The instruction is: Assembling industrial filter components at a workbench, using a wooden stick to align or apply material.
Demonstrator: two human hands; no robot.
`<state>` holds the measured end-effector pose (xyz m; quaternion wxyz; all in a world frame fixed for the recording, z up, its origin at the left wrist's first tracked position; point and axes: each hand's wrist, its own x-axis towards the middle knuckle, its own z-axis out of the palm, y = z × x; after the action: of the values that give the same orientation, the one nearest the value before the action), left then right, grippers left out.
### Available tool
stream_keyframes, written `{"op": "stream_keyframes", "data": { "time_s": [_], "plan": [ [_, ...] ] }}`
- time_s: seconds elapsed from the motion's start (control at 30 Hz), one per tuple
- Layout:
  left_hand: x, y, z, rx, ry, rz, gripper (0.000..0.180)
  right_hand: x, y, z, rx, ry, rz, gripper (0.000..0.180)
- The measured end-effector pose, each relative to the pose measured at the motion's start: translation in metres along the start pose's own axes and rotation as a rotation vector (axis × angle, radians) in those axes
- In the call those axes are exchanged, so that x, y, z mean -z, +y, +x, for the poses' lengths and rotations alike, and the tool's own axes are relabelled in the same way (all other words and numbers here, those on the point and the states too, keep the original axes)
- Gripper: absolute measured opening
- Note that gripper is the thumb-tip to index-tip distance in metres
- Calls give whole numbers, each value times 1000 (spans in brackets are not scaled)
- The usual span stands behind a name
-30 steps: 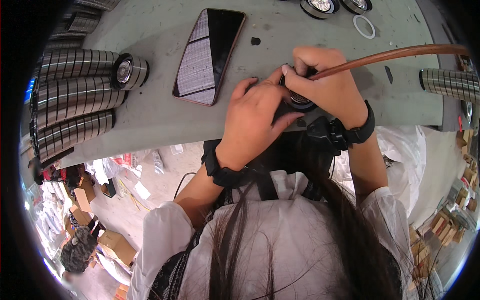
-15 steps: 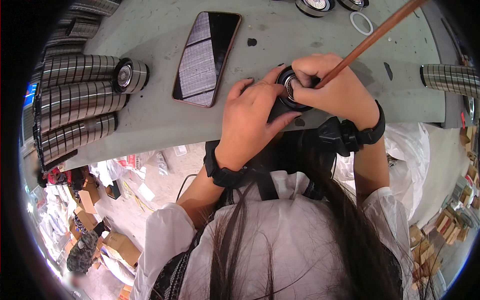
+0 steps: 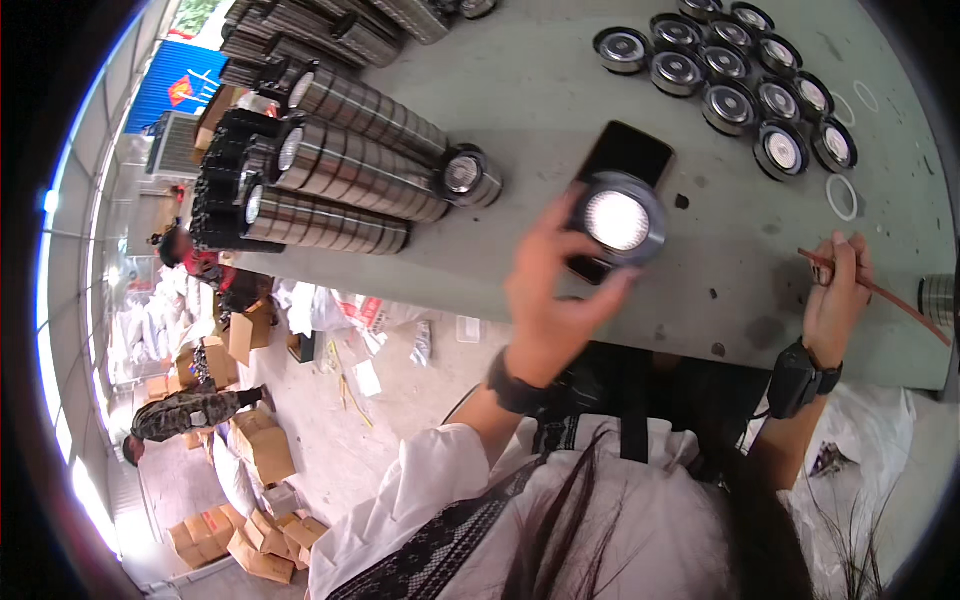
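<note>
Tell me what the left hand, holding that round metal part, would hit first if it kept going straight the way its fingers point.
The left hand holds the round metal part above the dark phone, fingers pointing up and to the right. Going on, it would probably meet the group of round metal parts at the table's far side, though depth is unclear.

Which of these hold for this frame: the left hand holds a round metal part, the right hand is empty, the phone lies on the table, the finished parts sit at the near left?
1. The left hand holds a round metal part. True.
2. The right hand is empty. False: it grips a brown hose.
3. A dark phone lies on the table. True.
4. A cluster of round parts sits at the near left. False: far right; ribbed metal stacks lie left.
</note>
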<state>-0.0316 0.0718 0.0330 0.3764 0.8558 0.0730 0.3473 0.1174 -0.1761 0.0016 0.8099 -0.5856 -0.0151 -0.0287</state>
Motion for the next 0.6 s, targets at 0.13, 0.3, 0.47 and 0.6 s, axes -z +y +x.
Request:
{"op": "stream_keyframes", "data": {
  "time_s": [0.13, 0.3, 0.47, 0.6],
  "plan": [
    [43, -30, 29, 88, 240, 343, 28, -6, -5, -1, -6, -1, -116, 27],
    [66, -60, 33, 375, 162, 480, 28, -19, -7, -5, 3, 0, -176, 27],
    [55, -52, 36, 74, 186, 744, 26, -16, -5, -4, 11, 17, -147, 28],
    [51, -45, 39, 259, 154, 575, 25, -16, -6, -5, 22, 32, -179, 30]
  ]
}}
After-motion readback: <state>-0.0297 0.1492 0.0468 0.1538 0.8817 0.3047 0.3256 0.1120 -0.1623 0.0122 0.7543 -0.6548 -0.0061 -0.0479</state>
